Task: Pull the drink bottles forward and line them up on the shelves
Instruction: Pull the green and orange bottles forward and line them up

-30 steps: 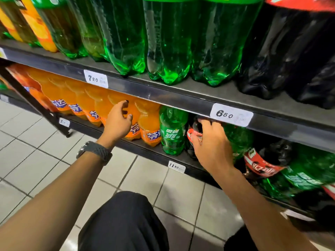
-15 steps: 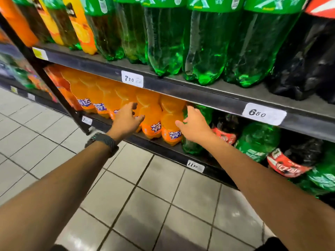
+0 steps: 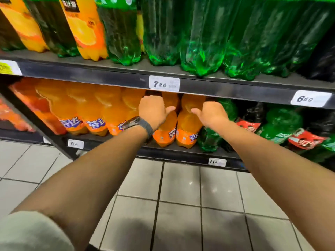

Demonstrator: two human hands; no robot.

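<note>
Orange soda bottles [image 3: 81,113] stand in a row on the lower shelf [image 3: 181,157]. My left hand [image 3: 154,110], with a watch on its wrist, reaches in at the left of one orange bottle [image 3: 165,131], its thumb lying across that bottle's shoulder. My right hand [image 3: 213,114] reaches in at the right of the neighbouring orange bottle [image 3: 188,132], thumb on it as well. The fingers of both hands are hidden behind the bottles. A green bottle [image 3: 208,140] stands just right of these.
Green and red-labelled dark bottles [image 3: 306,138] lie jumbled at the lower right. The upper shelf [image 3: 108,77] carries tall green bottles [image 3: 199,42] and orange juice bottles [image 3: 85,33]. A slanted black shelf post [image 3: 36,122] stands at the left. Tiled floor [image 3: 181,187] lies below.
My right hand has left the red-labelled bottle and moved left to the orange bottles. My left hand has shifted right along the orange row. Both hands now sit side by side.
</note>
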